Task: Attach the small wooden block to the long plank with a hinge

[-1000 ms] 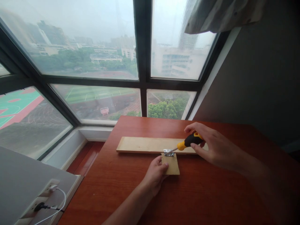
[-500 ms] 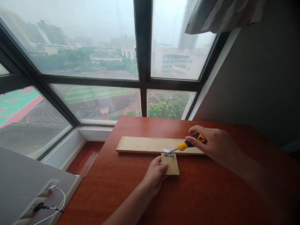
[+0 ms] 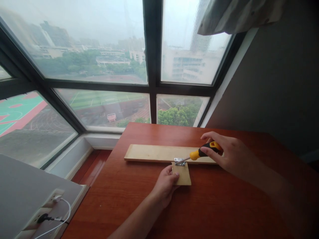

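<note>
My left hand [image 3: 167, 184] grips a small square wooden board [image 3: 183, 175] by its left edge, thumb on top. A silver metal hinge [image 3: 179, 161] spans the small board's far edge and the near edge of a long pale plank [image 3: 152, 153] lying crosswise. In my right hand [image 3: 225, 151] is a screwdriver [image 3: 200, 152] with a yellow and black handle, held between thumb and fingers. Its shaft slants down to the left, and the tip meets the hinge on the small board's side. Any screw under the tip is too small to make out.
Everything rests on a reddish-brown table [image 3: 139, 205]. Large dark-framed windows [image 3: 152, 87] rise behind it. Lower left, a wall socket [image 3: 53, 197] has a white cable and a black plug in it. A curtain [image 3: 239, 16] hangs at the upper right.
The fingers of my right hand have shifted slightly on the screwdriver, whose handle has turned a little. My left hand and the small board have stayed in place.
</note>
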The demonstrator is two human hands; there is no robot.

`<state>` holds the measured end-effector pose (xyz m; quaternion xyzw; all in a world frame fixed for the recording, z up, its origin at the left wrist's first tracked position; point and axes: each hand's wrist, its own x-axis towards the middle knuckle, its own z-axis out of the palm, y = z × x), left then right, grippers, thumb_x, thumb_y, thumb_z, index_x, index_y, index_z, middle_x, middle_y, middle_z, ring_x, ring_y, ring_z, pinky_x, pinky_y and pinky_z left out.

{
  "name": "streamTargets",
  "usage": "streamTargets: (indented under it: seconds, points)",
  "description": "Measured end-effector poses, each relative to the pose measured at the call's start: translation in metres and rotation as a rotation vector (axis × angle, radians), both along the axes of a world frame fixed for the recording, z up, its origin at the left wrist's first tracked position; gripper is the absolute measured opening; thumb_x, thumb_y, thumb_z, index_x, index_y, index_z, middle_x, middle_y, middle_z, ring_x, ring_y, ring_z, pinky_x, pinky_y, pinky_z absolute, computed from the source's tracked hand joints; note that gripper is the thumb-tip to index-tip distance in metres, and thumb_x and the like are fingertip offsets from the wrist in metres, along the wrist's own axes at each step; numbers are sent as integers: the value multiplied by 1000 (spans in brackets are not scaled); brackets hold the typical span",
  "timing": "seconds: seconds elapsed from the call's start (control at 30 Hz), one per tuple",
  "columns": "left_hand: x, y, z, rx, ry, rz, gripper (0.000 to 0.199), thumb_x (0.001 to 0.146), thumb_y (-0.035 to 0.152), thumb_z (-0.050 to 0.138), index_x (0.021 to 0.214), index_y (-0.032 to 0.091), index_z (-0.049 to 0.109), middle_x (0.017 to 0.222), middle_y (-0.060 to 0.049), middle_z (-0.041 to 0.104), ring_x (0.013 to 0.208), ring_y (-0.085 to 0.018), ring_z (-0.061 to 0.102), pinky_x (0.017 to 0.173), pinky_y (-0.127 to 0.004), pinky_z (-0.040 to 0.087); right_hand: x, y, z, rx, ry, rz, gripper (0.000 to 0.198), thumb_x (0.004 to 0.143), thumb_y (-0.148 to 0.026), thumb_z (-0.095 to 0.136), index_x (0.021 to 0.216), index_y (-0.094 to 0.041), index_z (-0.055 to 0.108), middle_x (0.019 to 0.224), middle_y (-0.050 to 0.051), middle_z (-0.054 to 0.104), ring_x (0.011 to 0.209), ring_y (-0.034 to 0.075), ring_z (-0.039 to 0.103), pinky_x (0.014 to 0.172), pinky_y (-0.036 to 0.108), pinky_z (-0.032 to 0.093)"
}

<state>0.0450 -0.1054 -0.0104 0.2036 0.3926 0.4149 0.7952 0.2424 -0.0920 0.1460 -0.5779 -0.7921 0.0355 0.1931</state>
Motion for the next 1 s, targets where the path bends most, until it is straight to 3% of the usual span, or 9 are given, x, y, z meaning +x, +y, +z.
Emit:
streamTargets:
  seconds: [0.23, 0.3, 0.37, 0.47, 0.63, 0.8, 1.0]
  points:
    - [0, 0, 0, -6, 11, 9, 35, 63, 11, 71, 97, 12, 64, 94, -12, 70, 75, -18, 64, 69, -30, 52, -2, 2, -3, 36, -133, -103, 36, 90, -56, 43, 81, -26, 62, 61, -2, 64, 52, 17, 57, 47, 27, 31]
    - [0, 0, 0, -1, 8, 7, 35, 63, 12, 71, 97, 12, 65, 91, -11, 70, 74, -19, 64, 68, -30, 52, -2, 0, -2, 17, -95, -82, 29, 89, -50, 47, 84, -26, 61, 67, -1, 66, 55, 16, 59, 48, 27, 34]
    - [0, 0, 0, -1, 3, 8, 34, 63, 11, 71, 96, 12, 65, 89, -10, 70, 74, -18, 63, 69, -30, 52, -1, -2, 1, -31, -8, -7, 19, 88, -41, 51, 95, -26, 59, 86, 0, 70, 65, 16, 63, 54, 27, 41]
    - [0, 0, 1, -6, 4, 12, 33, 63, 10, 70, 96, 12, 65, 89, -10, 70, 73, -18, 63, 68, -29, 52, 1, -6, 4, -120, 110, 125, 22, 86, -30, 53, 107, -27, 55, 107, 1, 68, 77, 15, 65, 64, 26, 49]
    - [0, 0, 3, -14, 30, 8, 34, 66, 10, 67, 99, 12, 63, 94, -11, 70, 75, -18, 64, 68, -30, 52, 3, -4, 4, -96, 107, 102, 22, 83, -35, 59, 104, -28, 58, 99, 0, 70, 78, 16, 65, 66, 27, 50]
    - [-1, 0, 3, -23, 39, 8, 32, 67, 7, 65, 99, 11, 63, 94, -11, 70, 73, -17, 64, 67, -29, 52, 4, 1, -3, -25, -31, -27, 25, 90, -46, 49, 102, -28, 61, 88, 0, 72, 71, 18, 65, 62, 30, 45]
    - [-1, 0, 3, -20, 32, 2, 35, 68, 6, 63, 102, 11, 61, 98, -13, 70, 76, -19, 65, 70, -30, 54, 6, 0, -4, -84, -47, -99, 32, 90, -53, 44, 88, -26, 62, 74, 0, 68, 62, 18, 62, 53, 28, 40]
